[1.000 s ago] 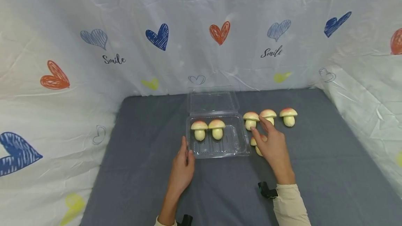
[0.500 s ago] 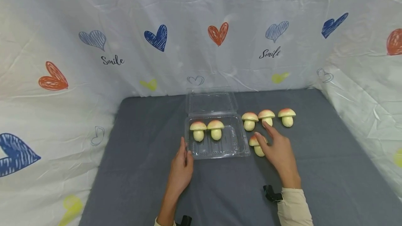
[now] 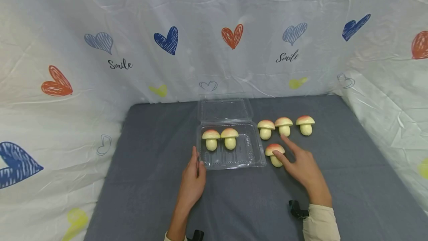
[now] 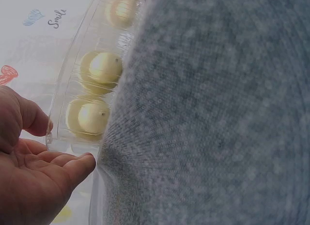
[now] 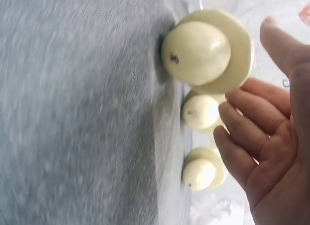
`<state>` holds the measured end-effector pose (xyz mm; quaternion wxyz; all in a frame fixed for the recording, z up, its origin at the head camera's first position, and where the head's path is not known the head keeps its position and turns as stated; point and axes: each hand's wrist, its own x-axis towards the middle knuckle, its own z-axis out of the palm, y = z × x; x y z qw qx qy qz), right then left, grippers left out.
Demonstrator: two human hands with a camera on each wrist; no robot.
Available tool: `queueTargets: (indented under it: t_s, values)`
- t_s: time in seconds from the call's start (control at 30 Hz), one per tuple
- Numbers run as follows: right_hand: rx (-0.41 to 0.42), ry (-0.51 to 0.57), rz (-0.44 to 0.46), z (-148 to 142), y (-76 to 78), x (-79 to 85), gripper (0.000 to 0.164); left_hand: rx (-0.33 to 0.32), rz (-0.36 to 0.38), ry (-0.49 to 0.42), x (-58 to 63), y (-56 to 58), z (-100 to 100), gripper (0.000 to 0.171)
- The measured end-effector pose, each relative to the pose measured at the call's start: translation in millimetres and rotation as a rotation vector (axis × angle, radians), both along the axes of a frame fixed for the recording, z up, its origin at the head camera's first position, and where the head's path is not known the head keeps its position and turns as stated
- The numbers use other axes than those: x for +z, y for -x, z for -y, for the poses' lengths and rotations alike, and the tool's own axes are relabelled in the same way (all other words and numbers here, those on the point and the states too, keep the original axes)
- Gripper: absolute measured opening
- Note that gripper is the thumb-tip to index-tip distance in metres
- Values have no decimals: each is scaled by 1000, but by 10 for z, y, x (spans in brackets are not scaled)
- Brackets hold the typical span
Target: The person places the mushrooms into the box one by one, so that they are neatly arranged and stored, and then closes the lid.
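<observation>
Your left hand (image 3: 194, 186), relaxed, touches the clear container (image 3: 234, 166). Your right hand (image 3: 305, 169), spread, grasping nothing, is beside a mushroom (image 3: 272, 148).

The container (image 3: 245, 155) lies on the worktop (image 3: 150, 151), ahead and to the right of the left hand (image 3: 193, 187), its lid (image 3: 224, 110) behind it. Two mushrooms (image 3: 211, 145) lie side by side in its left half. A lone mushroom (image 3: 273, 149) lies between the container and the right hand (image 3: 305, 166), by the thumb; three in a row (image 3: 284, 122) lie beyond that hand.
</observation>
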<state>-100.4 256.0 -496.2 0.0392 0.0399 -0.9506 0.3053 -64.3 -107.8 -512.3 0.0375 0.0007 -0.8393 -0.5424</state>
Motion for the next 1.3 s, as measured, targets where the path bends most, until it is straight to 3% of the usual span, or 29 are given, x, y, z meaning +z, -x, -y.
queueTargets:
  t_s: [0.37, 0.73, 1.3]
  values:
    - [79, -34, 112, -170, -44, -30, 98, -2, -6, 10, 7, -4, -4, 64]
    - [134, -19, 155, -172, -54, -62, 112, -3, -6, 26, 18, 1, 6, 64]
    - [205, 4, 82, -127, -25, -99, 99, -4, 13, 18, 19, 9, 2, 65]
